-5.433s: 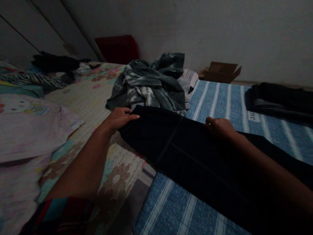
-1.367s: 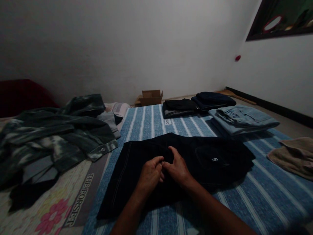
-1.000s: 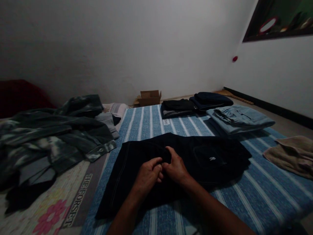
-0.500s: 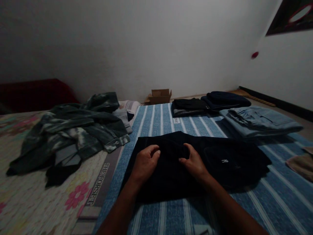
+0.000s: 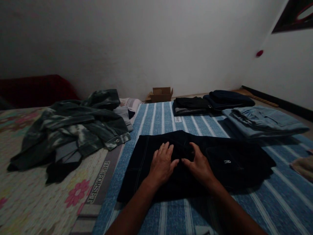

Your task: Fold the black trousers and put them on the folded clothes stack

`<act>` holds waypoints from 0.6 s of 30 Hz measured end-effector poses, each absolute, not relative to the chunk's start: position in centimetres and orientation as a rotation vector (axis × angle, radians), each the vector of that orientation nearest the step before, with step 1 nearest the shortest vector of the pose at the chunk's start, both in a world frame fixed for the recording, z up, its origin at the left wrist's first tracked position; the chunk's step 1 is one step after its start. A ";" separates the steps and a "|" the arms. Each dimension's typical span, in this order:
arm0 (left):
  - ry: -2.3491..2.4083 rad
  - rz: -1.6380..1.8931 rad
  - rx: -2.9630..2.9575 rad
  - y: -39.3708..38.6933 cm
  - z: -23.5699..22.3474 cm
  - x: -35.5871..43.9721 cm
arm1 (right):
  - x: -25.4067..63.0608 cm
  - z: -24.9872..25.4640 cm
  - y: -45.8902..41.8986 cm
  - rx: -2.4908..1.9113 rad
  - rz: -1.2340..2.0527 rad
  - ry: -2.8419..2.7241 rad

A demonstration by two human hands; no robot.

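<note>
Hands rest side by side on dark folded trousers lying on a blue striped mattress. Left hand lies flat, fingers spread; right hand curls, fingertips on the cloth. Folded light-blue jeans sit beyond; a rumpled tie-dye jacket lies left.

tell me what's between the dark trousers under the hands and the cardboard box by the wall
In the head view, only bare blue striped mat lies between the dark trousers and the cardboard box.
</note>
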State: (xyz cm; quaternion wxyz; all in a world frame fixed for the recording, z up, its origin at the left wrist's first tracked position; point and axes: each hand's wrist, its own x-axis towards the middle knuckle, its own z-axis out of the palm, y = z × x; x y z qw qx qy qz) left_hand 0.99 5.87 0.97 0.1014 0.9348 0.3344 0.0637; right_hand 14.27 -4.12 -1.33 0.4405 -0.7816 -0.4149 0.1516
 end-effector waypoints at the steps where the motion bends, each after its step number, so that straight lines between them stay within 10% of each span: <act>1: 1.014 0.143 2.772 5.7 0.7 1.2 | 14.2 -0.8 -4.5 -1.991 0.298 -1.073; 18: 0.959 -0.108 2.754 5.6 -0.1 0.3 | 11.0 -2.0 -3.9 -2.157 -0.013 -1.844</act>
